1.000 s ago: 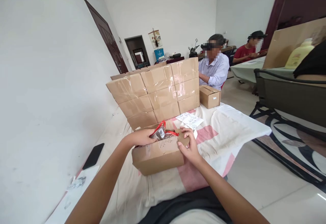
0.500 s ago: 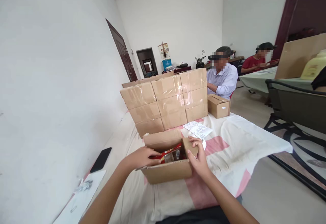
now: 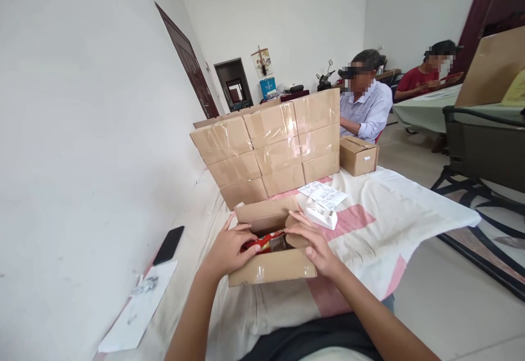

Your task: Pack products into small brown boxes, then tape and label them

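A small open cardboard box (image 3: 270, 268) sits on the cloth-covered table (image 3: 369, 230) right in front of me. A red packet (image 3: 266, 240) lies inside it. My left hand (image 3: 229, 246) rests on the box's left side with fingers spread, the fingertips touching the packet. My right hand (image 3: 311, 240) lies flat over the right side flap, fingers stretched out, pressing it down over the opening. The far flap (image 3: 266, 213) stands up behind the packet.
A stack of taped cardboard boxes (image 3: 270, 153) stands behind, with one single box (image 3: 359, 155) to its right. A white tape dispenser (image 3: 322, 216) and paper labels (image 3: 322, 194) lie beside the open box. A black phone (image 3: 169, 244) and papers (image 3: 135, 306) lie left. Two people sit beyond.
My right hand has moved from gripping the right flap's edge to lying flat over it. The left hand has shifted onto the packet. The tape dispenser is now uncovered.
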Tool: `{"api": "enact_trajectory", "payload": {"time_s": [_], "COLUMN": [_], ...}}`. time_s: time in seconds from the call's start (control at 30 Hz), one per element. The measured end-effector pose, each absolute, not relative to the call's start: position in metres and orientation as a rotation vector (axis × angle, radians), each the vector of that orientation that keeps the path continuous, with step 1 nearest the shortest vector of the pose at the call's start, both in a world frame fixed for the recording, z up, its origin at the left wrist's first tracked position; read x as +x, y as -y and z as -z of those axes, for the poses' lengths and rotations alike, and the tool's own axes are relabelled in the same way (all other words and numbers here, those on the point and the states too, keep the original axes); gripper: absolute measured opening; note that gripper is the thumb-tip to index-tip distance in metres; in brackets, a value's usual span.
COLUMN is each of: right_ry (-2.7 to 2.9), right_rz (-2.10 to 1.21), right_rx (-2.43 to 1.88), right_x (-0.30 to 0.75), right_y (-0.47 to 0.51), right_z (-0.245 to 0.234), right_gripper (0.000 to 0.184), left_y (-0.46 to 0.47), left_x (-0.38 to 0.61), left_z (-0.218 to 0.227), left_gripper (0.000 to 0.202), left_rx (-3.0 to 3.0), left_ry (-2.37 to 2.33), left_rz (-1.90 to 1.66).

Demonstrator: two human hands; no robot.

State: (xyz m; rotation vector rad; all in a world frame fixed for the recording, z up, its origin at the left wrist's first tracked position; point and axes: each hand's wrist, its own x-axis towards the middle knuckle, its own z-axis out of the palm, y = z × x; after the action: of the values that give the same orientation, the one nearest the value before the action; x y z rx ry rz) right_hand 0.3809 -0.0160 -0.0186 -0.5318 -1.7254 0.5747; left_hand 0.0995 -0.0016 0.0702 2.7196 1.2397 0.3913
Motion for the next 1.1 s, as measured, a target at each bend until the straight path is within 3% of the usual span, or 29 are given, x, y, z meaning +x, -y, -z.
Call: {"api": "enact_trajectory", "payload": {"time_s": [0.13, 0.37, 0.6, 0.67, 0.77, 0.97, 1.1], "right_ry": [1.637, 1.546, 1.442, 1.415, 1.271, 1.288, 1.403], "right_rz": [-0.590, -0.673, -0.689, -0.694, -0.775, -0.892, -0.729], "right_rx": [-0.570, -0.529, -0.594, -0.613, -0.722, -0.753, -0.703], "right_x": [0.382, 0.380, 0.383, 0.378, 0.369, 0.370, 0.373], "right_y": [0.008, 0.003, 0.015, 0.018, 0.017, -0.003, -0.017], "right_z": [0.023, 0.029, 0.057, 0.059, 0.056, 0.044, 0.043], "right_gripper": [0.060, 0.050, 0.047, 0.050, 0.058, 0.072, 0.065], "left_y": [0.000, -0.017, -0.012, -0.012, -0.016, -0.027, -0.024], "left_x": [0.093, 0.085, 0.092, 0.090, 0.094, 0.096, 0.092], "left_z": [-0.062, -0.003, 0.045, 0.050, 0.052, 0.053, 0.053], "left_gripper": [0.037, 0.075, 0.101, 0.093, 0.062, 0.074, 0.043], "left_rx": [2.730, 2.076, 1.938, 1.819, 1.572, 1.393, 1.571], "left_ry": [-1.170, -0.997, -0.839, -0.882, -0.964, -0.914, -0.929], "left_rz": [-0.548, -1.702, -1.721, -1.735, -1.743, -1.704, -1.798]}}
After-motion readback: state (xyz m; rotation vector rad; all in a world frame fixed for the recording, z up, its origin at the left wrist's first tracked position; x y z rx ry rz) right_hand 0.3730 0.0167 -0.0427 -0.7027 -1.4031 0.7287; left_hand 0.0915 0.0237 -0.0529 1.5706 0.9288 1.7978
